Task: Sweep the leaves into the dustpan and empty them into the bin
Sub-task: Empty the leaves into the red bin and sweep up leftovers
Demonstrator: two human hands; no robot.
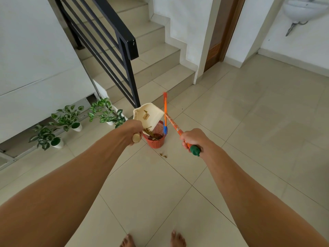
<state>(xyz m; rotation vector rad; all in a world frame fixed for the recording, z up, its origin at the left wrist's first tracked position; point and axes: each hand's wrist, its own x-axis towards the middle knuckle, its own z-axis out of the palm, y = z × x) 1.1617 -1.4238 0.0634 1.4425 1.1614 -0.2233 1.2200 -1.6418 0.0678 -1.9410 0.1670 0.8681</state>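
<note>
My left hand [133, 130] grips the pale wooden handle of a cream dustpan [148, 112], tilted over a small red mesh bin [155, 139]. Brown dry leaves [148, 131] slide from the pan's lower lip into the bin, which holds more leaves. My right hand [191, 139] grips the orange broom handle [173, 124] near its green end cap. The broom's orange and blue head [165, 113] hangs just right of the dustpan, with its blue end over the bin's rim. A few leaf bits [163, 155] lie on the tiles just in front of the bin.
A black stair railing [114, 50] and tiled steps [160, 68] rise behind the bin. Three potted green plants [71, 120] stand by the left wall. A wooden door [224, 32] and a wall sink [299, 9] are at the far right. My bare feet [153, 239] stand on beige tiles.
</note>
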